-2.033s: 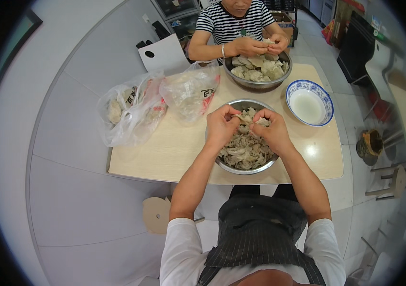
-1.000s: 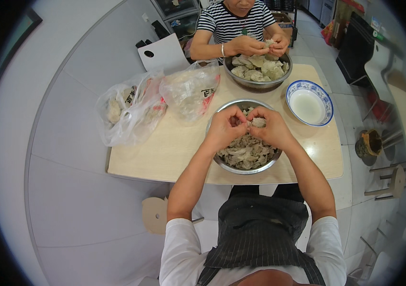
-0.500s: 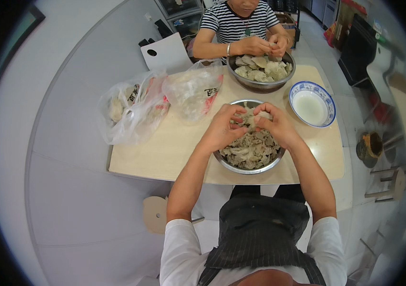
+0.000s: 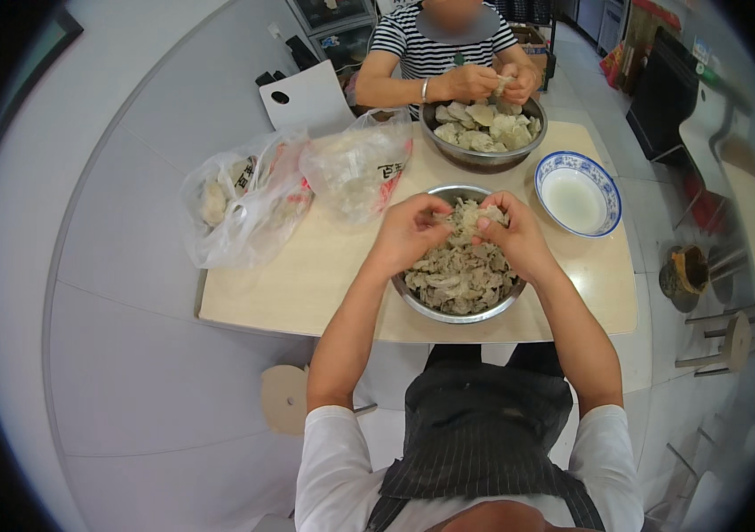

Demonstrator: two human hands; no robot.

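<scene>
Evidently, the pale, frilly clump [image 4: 489, 215] is above the far part of the near steel bowl [image 4: 460, 316], just over the ragged pieces [image 4: 459, 282] that fill it. The right hand [image 4: 522, 238] has it pinched between thumb and bent fingers. Opposite, the left hand [image 4: 408, 232] is loosely curled, with a gap between thumb and forefinger; whether a shred is caught there I can't tell.

As for progress, most of what shows in this bowl looks already torn small, and the clump seems not yet fully broken down. What lies deeper or under the fingers is hidden, so the remaining amount is unclear.

Just beyond, a second steel bowl [image 4: 484, 161] holds broader, flatter pieces [image 4: 475, 137], apparently much less broken up. Over it, a co-worker in a striped top [image 4: 408, 49] has a pale piece between both hands.

To the right on the pale table [image 4: 298, 297] is a blue-and-white bowl [image 4: 608, 188] of cloudy liquid. On the left, two clear plastic bags [image 4: 258, 230] touch, with light-coloured contents; I can't tell whether those are more of the same.
</scene>
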